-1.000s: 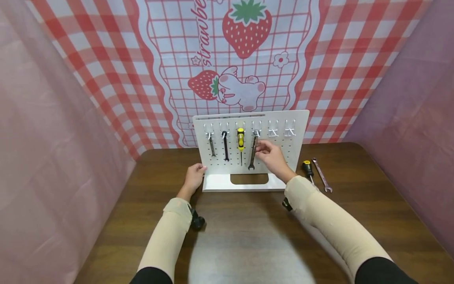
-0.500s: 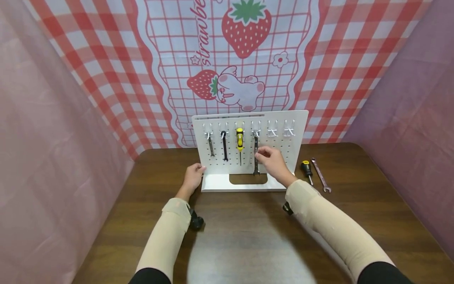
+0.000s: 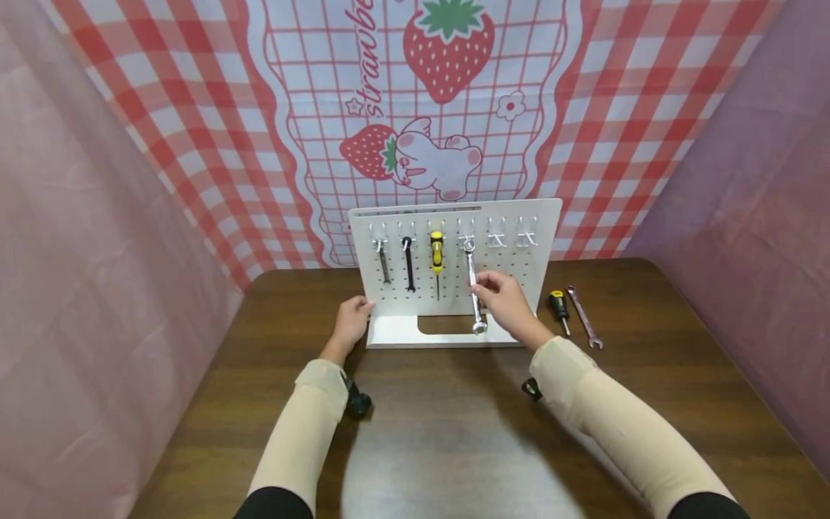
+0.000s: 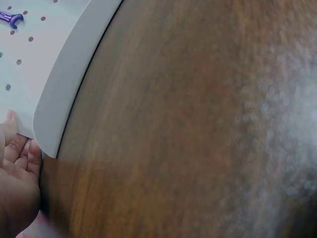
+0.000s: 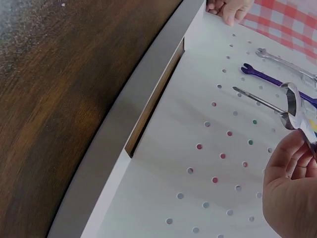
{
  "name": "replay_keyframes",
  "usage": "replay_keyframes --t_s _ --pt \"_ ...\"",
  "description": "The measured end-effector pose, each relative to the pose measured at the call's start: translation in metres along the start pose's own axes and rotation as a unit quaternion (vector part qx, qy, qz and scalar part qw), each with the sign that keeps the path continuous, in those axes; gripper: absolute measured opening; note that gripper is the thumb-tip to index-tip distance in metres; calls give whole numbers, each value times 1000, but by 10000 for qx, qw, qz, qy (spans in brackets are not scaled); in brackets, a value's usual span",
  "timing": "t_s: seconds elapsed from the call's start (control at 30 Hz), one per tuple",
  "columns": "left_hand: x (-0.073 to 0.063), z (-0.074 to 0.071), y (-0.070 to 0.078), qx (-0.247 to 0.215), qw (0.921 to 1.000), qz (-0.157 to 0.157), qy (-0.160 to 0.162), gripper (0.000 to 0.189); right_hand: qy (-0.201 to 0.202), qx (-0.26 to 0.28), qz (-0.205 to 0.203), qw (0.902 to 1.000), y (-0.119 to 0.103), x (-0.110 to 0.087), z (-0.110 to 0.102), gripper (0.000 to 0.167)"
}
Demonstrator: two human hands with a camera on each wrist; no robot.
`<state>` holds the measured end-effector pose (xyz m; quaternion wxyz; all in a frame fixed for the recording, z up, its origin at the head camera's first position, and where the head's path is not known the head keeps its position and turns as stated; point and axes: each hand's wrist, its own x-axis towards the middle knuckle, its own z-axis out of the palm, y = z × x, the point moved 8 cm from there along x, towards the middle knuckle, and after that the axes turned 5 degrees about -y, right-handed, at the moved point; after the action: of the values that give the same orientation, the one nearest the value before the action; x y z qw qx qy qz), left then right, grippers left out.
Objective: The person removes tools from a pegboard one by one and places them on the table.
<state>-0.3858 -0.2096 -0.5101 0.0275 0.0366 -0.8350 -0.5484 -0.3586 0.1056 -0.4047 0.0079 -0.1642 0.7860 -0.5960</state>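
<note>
Right hand [image 3: 508, 303] pinches the silver wrench [image 3: 471, 271] mid-shaft, nearly upright, ring end up at the fourth hook [image 3: 466, 236]; hooked or free, can't tell! Left hand [image 3: 352, 322], farther off, pinches the pegboard [image 3: 393, 305] edge.

Combination wrench [image 3: 384, 263]: on the pegboard [image 3: 454, 286], first from left.
Second wrench [image 3: 409, 267]: on the pegboard, right of the first.
Hung screwdriver [image 3: 437, 249]: third along, tip down.
Held wrench [image 3: 471, 268]: fourth, between fingers of my right hand [image 3: 506, 299], in front of the pegboard.
Fifth hook [image 3: 496, 240], sixth hook [image 3: 527, 238]: farther right.
My left hand [image 3: 352, 320]: at the pegboard's left edge, thumb in front.
Pegboard: on the table [image 3: 421, 432], before the backdrop cloth [image 3: 447, 144].
Loose screwdriver [image 3: 558, 305]: on the table, right of the pegboard.
Loose wrench [image 3: 585, 318]: just right of that.
</note>
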Motion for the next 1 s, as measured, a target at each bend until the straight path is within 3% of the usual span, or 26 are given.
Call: replay_keyframes --t_s 0.7,1.0 --pt "0 2 1 -26 10000 -49 -47 19 -271 62 -7 9996 -15 -22 -2 18" --pt "2 0 0 -66 9999 -74 17 18 -175 -69 -164 9997 -35 -30 -19 22"
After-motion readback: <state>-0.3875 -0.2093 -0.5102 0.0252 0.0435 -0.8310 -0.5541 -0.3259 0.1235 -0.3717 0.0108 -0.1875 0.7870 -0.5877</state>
